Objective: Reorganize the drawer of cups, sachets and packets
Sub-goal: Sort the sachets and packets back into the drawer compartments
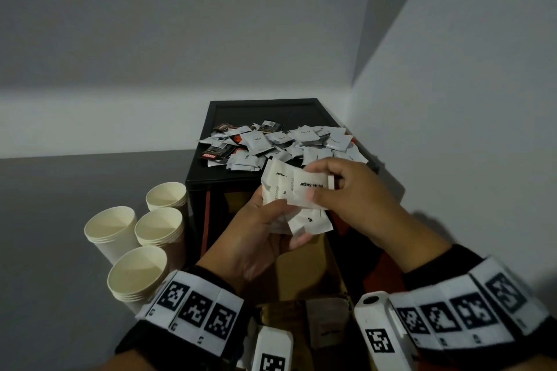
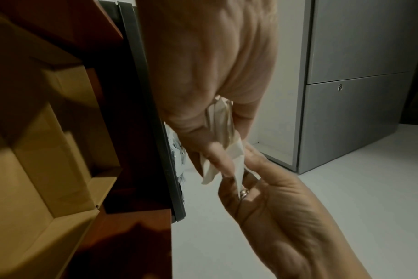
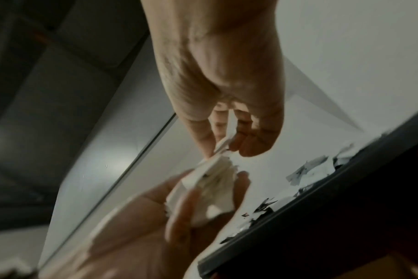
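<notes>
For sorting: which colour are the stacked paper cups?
Cream; the stacked paper cups show best in the head view.

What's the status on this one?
Left hand holds a sugar sachet bundle; right hand pinches the top sachet. Loose sachets heaped on black tray. Nothing in the way.

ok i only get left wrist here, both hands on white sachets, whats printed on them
observer: Head view: the right hand pinches a White Sugar sachet, going by its print.
operator: and the left
observer: The left hand holds a fanned bunch of white sachets, with that one overlapping them.
operator: cups anywhere
observer: Four paper cup stacks stand left of the black cabinet.
</notes>
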A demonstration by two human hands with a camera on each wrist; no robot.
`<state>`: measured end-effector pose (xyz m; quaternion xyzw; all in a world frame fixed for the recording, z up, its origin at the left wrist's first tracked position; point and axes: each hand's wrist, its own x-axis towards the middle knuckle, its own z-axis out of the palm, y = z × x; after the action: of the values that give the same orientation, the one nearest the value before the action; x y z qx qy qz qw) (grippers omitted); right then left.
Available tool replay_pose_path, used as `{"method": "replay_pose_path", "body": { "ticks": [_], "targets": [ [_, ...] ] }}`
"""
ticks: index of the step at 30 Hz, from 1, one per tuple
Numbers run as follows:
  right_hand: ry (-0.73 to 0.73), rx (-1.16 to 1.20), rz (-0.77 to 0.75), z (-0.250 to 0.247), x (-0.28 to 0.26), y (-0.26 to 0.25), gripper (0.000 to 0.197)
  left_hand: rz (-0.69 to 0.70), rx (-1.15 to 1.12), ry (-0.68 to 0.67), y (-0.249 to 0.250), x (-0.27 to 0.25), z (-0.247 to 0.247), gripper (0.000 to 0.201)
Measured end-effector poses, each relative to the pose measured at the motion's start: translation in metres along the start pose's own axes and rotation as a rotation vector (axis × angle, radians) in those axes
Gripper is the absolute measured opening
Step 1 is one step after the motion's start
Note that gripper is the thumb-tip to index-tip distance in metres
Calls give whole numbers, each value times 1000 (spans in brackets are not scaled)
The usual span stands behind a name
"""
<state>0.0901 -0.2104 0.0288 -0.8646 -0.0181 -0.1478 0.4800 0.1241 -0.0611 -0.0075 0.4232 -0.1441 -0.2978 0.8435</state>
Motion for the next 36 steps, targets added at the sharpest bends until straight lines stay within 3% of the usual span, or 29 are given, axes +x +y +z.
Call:
{"method": "replay_pose_path", "body": {
  "ticks": [5, 7, 9, 12, 16, 19, 25, 28, 31, 34, 36],
  "targets": [
    [-185, 102, 135, -3, 2, -2, 24, -11, -10, 7, -2, -3, 1, 47],
    [-233, 41, 187, -5, 5, -1, 18, -54, -73, 13, -3, -4, -1, 45],
    [-244, -36, 206, -6, 7, 1, 17, -106, -127, 17, -3, -5, 1, 45],
    [-268, 29, 247, -8, 8, 5, 15, -137, -151, 84, -3, -5, 3, 42],
    [-174, 374, 375, -16, 11, 9, 15, -138, -175, 194, -1, -4, 3, 14],
    [-79, 580, 445, -24, 16, 8, 12, -153, -191, 202, -1, -3, 2, 12],
    [-208, 550, 560, -4, 14, 12, 16, -153, -201, 224, -7, 0, 8, 11],
    [-117, 621, 568, -8, 14, 15, 13, -147, -161, 243, -6, 0, 6, 13],
    [-130, 631, 541, -16, 15, 12, 11, -140, -130, 241, -4, -1, 2, 16],
    [-180, 484, 441, -13, 16, 6, 17, -143, -41, 203, -2, -1, 3, 20],
    [-194, 250, 358, -8, 16, 2, 20, -148, 34, 158, -3, 0, 4, 26]
  ]
}}
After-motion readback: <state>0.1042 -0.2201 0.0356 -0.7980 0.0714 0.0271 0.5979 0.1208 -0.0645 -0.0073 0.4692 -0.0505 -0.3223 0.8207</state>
